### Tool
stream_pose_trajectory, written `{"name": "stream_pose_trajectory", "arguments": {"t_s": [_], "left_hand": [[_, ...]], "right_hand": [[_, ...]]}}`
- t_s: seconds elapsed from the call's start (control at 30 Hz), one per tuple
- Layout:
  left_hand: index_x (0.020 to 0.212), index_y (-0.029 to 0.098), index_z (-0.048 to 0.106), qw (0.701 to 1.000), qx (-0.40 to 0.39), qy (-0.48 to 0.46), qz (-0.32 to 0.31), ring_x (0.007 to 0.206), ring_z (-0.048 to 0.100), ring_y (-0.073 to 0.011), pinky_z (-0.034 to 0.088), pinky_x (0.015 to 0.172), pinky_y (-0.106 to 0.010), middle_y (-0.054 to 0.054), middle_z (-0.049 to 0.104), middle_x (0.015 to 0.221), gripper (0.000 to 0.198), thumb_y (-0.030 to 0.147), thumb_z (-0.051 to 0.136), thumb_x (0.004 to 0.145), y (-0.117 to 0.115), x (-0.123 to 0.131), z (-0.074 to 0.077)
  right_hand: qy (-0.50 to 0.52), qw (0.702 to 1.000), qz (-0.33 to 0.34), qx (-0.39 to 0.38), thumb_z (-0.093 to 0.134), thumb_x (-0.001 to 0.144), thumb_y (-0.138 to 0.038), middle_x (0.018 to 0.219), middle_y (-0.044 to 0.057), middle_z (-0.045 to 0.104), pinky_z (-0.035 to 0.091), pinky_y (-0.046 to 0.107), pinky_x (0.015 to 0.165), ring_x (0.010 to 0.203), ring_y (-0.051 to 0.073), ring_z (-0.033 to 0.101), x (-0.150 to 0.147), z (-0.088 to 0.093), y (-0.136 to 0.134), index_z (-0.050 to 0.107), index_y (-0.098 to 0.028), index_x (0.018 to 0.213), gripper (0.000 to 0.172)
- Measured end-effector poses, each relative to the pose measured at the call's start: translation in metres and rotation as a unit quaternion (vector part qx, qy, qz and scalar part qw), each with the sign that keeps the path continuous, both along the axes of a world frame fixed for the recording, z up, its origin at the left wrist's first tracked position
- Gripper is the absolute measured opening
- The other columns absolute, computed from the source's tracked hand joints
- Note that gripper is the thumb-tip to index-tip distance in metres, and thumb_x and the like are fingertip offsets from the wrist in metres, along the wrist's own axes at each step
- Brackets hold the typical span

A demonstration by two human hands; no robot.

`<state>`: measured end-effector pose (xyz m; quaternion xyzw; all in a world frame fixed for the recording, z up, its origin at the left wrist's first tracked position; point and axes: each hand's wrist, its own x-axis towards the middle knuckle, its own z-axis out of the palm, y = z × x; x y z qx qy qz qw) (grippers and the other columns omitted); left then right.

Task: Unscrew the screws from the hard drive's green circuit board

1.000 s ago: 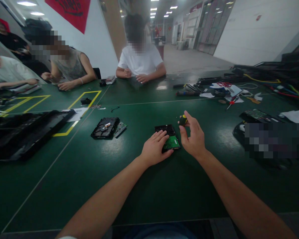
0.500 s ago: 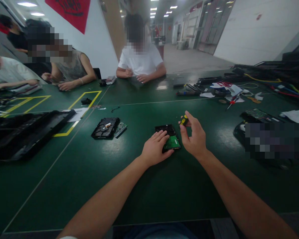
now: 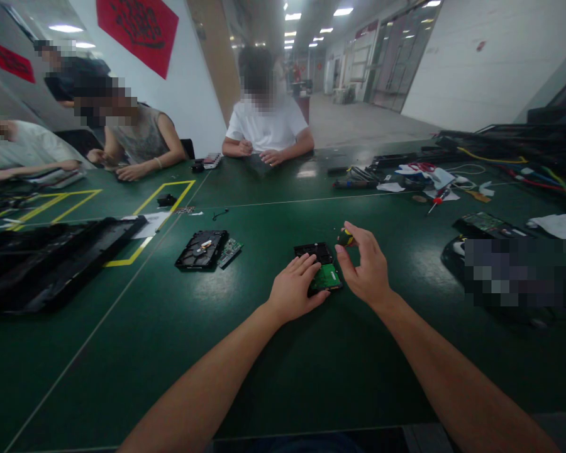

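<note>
A black hard drive (image 3: 317, 253) with a green circuit board (image 3: 327, 277) on top lies on the green table (image 3: 283, 352) in front of me. My left hand (image 3: 296, 286) rests flat on the drive's left side, fingers stretched over it. My right hand (image 3: 365, 264) hovers just right of the drive, its fingertips pinched round a small black-and-yellow screwdriver (image 3: 346, 238) held above the drive's far right corner.
A second opened drive (image 3: 202, 249) with a loose board (image 3: 230, 250) lies to the left, beside a long black panel (image 3: 51, 258). Tools, papers and cables (image 3: 424, 176) crowd the right side. People sit across the table at the far edge.
The camera tipped slightly, shifting the scene down. My right hand lowered a little with the screwdriver, closer to the drive. My left hand stayed on the drive.
</note>
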<state>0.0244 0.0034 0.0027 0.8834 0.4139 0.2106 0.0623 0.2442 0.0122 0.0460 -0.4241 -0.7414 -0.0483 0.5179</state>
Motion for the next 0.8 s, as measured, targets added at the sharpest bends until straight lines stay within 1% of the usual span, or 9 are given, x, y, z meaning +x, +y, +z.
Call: {"name": "stream_pose_trajectory", "arguments": {"t_s": [0.07,0.13,0.27,0.33,0.5,0.6,0.67,0.8], "left_hand": [[0.149,0.017,0.057,1.000,-0.001,0.000,0.000,0.155,0.044,-0.0319,0.033,0.132,-0.052,-0.013,0.052,0.163,0.070,0.059,0.066,0.094,0.0000,-0.0003,0.0004],[0.150,0.018,0.057,1.000,-0.002,-0.001,0.000,0.155,0.044,-0.0321,0.033,0.132,-0.052,-0.013,0.052,0.163,0.069,0.059,0.066,0.094,0.0000,-0.0005,0.0005],[0.150,0.018,0.056,1.000,-0.001,-0.002,-0.002,0.155,0.044,-0.0319,0.033,0.132,-0.052,-0.013,0.051,0.163,0.070,0.059,0.067,0.094,0.0004,-0.0007,-0.0008],[0.150,0.017,0.056,1.000,-0.001,0.001,-0.002,0.156,0.043,-0.0319,0.033,0.132,-0.052,-0.013,0.051,0.163,0.071,0.060,0.066,0.094,0.0006,-0.0006,-0.0014],[0.149,0.018,0.057,1.000,-0.001,0.000,0.000,0.156,0.043,-0.0306,0.032,0.132,-0.051,-0.013,0.051,0.163,0.069,0.059,0.065,0.095,-0.0003,-0.0003,0.0000],[0.148,0.018,0.058,1.000,-0.003,-0.003,0.000,0.156,0.043,-0.0307,0.032,0.132,-0.051,-0.013,0.052,0.163,0.068,0.059,0.065,0.095,-0.0008,-0.0002,0.0010],[0.148,0.017,0.058,1.000,-0.005,-0.003,0.000,0.156,0.043,-0.0309,0.032,0.132,-0.051,-0.013,0.051,0.163,0.068,0.059,0.065,0.095,-0.0007,-0.0003,0.0008],[0.149,0.019,0.057,1.000,-0.004,-0.003,0.000,0.156,0.043,-0.0306,0.032,0.132,-0.052,-0.012,0.051,0.164,0.069,0.060,0.064,0.095,-0.0003,-0.0008,-0.0007]], "right_hand": [[-0.002,1.000,-0.018,0.016,0.065,0.102,-0.031,0.123,0.011,0.065,0.062,0.049,0.091,0.107,0.028,0.067,-0.0001,0.0014,-0.0004,0.051,-0.031,0.153,0.053],[-0.001,0.999,-0.026,0.019,0.064,0.102,-0.031,0.120,0.011,0.065,0.062,0.049,0.089,0.103,0.027,0.067,0.0000,0.0023,-0.0006,0.051,-0.031,0.153,0.053],[-0.004,1.000,-0.012,0.003,0.055,0.105,-0.027,0.130,0.012,0.065,0.061,0.051,0.094,0.105,0.027,0.068,-0.0006,0.0021,-0.0014,0.044,-0.030,0.159,0.055],[-0.006,1.000,-0.012,0.002,0.054,0.106,-0.026,0.131,0.013,0.065,0.061,0.050,0.094,0.104,0.027,0.068,-0.0014,0.0019,-0.0018,0.044,-0.030,0.159,0.054],[0.002,0.999,-0.026,0.025,0.067,0.101,-0.030,0.121,0.010,0.064,0.062,0.046,0.086,0.097,0.025,0.066,-0.0022,0.0036,-0.0019,0.052,-0.031,0.151,0.053],[0.004,0.999,-0.033,0.035,0.069,0.101,-0.031,0.113,0.009,0.062,0.062,0.045,0.084,0.096,0.025,0.065,-0.0013,0.0042,-0.0014,0.055,-0.032,0.148,0.050],[0.004,0.999,-0.034,0.032,0.064,0.103,-0.030,0.116,0.009,0.064,0.062,0.047,0.087,0.097,0.025,0.066,-0.0007,0.0035,-0.0012,0.054,-0.032,0.150,0.049],[0.008,1.000,-0.019,0.008,0.058,0.105,-0.028,0.128,0.012,0.064,0.062,0.049,0.092,0.099,0.026,0.069,-0.0007,0.0015,-0.0010,0.045,-0.030,0.159,0.056]]}}
